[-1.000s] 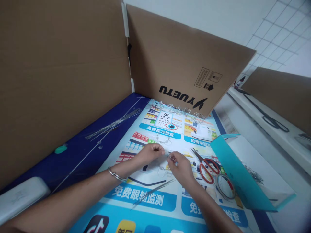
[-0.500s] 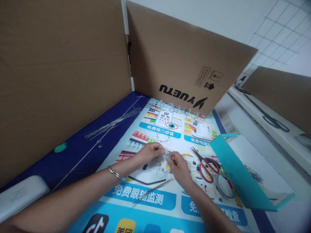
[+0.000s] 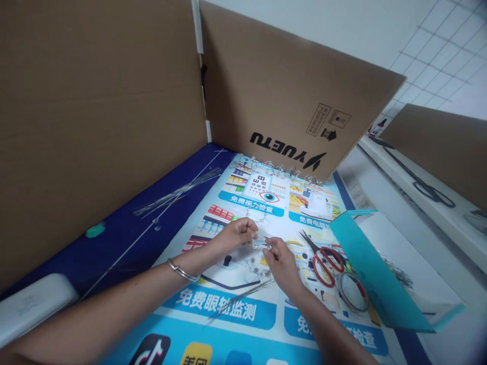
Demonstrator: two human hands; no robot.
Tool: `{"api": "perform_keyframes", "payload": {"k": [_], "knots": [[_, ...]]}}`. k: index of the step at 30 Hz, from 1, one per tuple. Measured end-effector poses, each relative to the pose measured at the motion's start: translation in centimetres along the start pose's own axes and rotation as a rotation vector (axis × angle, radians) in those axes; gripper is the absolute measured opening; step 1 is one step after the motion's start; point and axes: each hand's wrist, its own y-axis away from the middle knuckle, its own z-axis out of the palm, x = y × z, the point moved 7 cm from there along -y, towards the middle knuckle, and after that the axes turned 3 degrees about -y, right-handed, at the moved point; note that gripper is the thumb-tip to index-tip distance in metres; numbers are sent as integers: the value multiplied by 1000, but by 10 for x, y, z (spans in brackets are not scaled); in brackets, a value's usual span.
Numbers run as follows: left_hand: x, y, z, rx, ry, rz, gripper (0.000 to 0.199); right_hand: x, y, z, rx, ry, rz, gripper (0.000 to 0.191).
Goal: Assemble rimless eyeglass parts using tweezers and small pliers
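Observation:
Both hands are close together above the printed mat (image 3: 262,324). My left hand (image 3: 236,237) pinches a thin wire with clear beads (image 3: 260,245) between thumb and forefinger. Just to its right, my right hand (image 3: 281,262) is closed in a pinch at the other end of this beaded wire, a bead showing at its fingertips. More clear beads on looped wire (image 3: 251,263) are below the hands. A bundle of straight thin wires (image 3: 239,302) lies nearer to me. Red-handled scissors (image 3: 324,267), blades partly apart, lie right of my right hand.
Beside the scissors is a round coil (image 3: 341,298). A turquoise box (image 3: 384,286) holds thin metal pieces. Cardboard panels (image 3: 297,91) stand left and behind, with beaded wire pieces (image 3: 281,170) along the foot. More wires (image 3: 178,191) lie on the blue surface.
My hands have moved slightly apart, the left one a little up and the right one a little to the right. More of the beaded wire shows between them.

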Motion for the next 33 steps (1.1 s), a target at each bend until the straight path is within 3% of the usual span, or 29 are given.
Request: {"api": "perform_keyframes", "payload": {"k": [11, 18, 26, 33], "knots": [[-12, -1, -6, 76, 22, -7, 12, 6, 1, 3, -13, -220, 45, 15], [-7, 1, -4, 70, 39, 18, 12, 7, 2, 3, 2, -251, 64, 14], [-2, 3, -1, 46, -1, 44, 12, -8, 1, -4, 30, -43, -92, 18], [2, 3, 0, 65, -206, 150, 11, -13, 2, -5, 39, 257, -193, 17]]}}
